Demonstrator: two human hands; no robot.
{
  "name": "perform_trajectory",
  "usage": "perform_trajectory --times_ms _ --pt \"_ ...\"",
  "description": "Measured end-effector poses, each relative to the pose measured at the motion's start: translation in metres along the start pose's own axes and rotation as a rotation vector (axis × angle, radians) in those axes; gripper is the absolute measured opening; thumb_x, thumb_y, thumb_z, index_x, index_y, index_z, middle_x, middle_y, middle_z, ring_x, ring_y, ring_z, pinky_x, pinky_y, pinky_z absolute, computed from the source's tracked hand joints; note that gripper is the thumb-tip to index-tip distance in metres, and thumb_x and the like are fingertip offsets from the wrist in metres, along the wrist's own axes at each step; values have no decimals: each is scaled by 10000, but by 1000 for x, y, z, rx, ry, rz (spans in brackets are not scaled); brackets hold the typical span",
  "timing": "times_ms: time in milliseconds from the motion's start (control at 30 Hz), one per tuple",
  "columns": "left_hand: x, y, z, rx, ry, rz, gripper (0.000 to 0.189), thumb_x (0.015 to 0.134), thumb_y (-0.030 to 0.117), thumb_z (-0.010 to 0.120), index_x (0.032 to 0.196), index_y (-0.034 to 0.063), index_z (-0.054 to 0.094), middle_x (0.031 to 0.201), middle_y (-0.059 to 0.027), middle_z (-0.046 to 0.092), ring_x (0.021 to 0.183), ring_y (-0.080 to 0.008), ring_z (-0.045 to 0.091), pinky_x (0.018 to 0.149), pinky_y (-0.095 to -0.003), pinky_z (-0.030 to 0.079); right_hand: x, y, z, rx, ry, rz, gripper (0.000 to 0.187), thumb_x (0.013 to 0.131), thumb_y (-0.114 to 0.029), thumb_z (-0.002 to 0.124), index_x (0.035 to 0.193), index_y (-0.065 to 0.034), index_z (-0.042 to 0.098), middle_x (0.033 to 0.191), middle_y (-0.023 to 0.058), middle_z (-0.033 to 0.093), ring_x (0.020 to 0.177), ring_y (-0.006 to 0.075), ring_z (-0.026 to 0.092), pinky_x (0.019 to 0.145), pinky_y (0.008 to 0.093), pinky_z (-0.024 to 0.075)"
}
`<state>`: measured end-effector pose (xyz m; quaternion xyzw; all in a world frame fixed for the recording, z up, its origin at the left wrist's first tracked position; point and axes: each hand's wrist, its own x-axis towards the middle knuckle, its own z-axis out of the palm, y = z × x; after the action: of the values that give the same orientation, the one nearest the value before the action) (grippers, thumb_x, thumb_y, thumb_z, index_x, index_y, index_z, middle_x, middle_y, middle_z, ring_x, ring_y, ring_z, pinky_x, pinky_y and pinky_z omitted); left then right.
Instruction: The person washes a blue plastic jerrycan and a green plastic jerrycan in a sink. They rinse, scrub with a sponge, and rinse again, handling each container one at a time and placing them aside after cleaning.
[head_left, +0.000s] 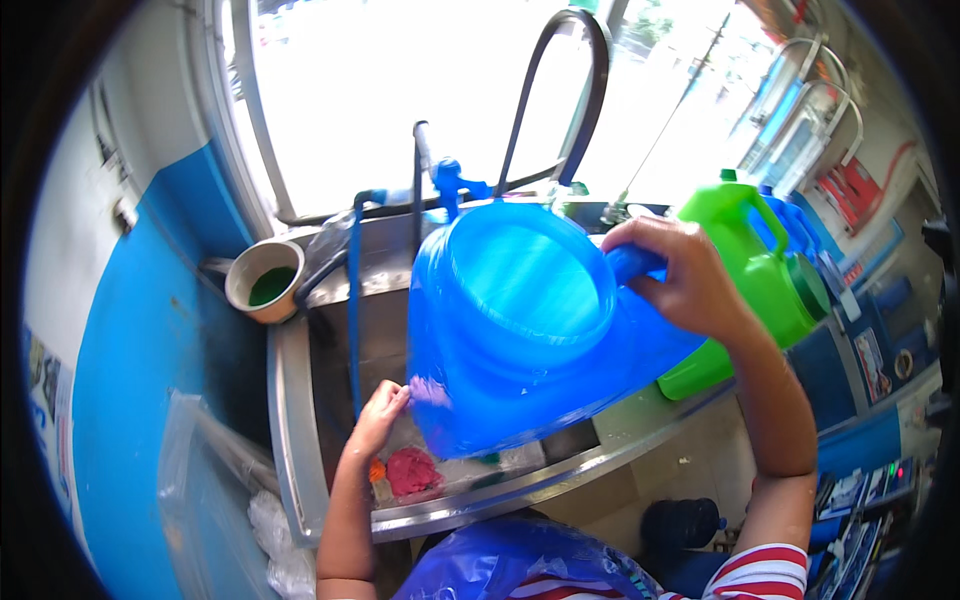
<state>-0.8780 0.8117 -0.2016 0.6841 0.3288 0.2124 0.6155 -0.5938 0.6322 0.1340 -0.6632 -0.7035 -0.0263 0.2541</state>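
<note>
A large blue plastic water container (510, 390), its wide round mouth facing up toward me, is held tilted over a stainless steel sink (289, 420). My right hand (679, 274) grips the container's handle at the upper right. At the container's lower left side is my left hand (379, 420), with its fingers at the wall; part of them seems to lie behind or against the blue plastic. A pink cloth or scrubber (414, 474) lies in the sink below, beside a small orange item (376, 470). Whatever is directly behind the container is hidden.
A green plastic container (739, 247) stands on the right counter, with blue containers (787, 217) behind it. A white pot (266, 281) with green contents sits at the left corner. A blue tap (450, 184), a blue hose (355, 315) and a looped dark hose (596, 82) rise behind the sink.
</note>
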Motion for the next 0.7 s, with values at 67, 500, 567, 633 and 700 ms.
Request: perform_trajectory --times_ms 67,500,567,633,700 --pt "10 24 2 -163 -224 165 683 865 470 651 1351 61 400 1215 -147 526 1038 -210 550 942 -347 439 -4 13 -23 57 -24 113 311 692 38 672 989 -53 673 924 126 696 862 241 677 784 342 517" --pt "-33 61 212 -134 -363 926 1355 567 291 930 1527 149 -15 1548 -276 89 1433 -427 163 1131 -523 246 -54 97 -82 -137 -96 -240 360 682 -53 711 1035 -96 651 1093 111 619 1118 282 565 965 377 437" --pt "-48 51 238 -194 -312 929 1341 590 275 919 1531 175 -31 1546 -290 79 1432 -446 152 1131 -535 236 -64 106 -109 -292 -250 -134 507 677 -64 711 1170 -101 600 1256 142 550 1219 298 505 1035 407 403" --pt "-62 46 260 -126 -265 928 1323 601 264 913 1533 191 -25 1542 -299 72 1429 -464 140 1126 -547 238 -69 130 -155 -185 -391 123 710 676 -108 707 1344 -137 469 1411 154 419 1322 325 406 1109 426 336" --pt "-76 45 278 -66 -211 947 1309 612 255 907 1534 209 -21 1541 -306 60 1426 -480 131 1119 -557 246 -78 172 -184 -300 -137 490 750 726 -210 725 1406 -172 413 1425 163 430 1347 338 385 1117 437 320"
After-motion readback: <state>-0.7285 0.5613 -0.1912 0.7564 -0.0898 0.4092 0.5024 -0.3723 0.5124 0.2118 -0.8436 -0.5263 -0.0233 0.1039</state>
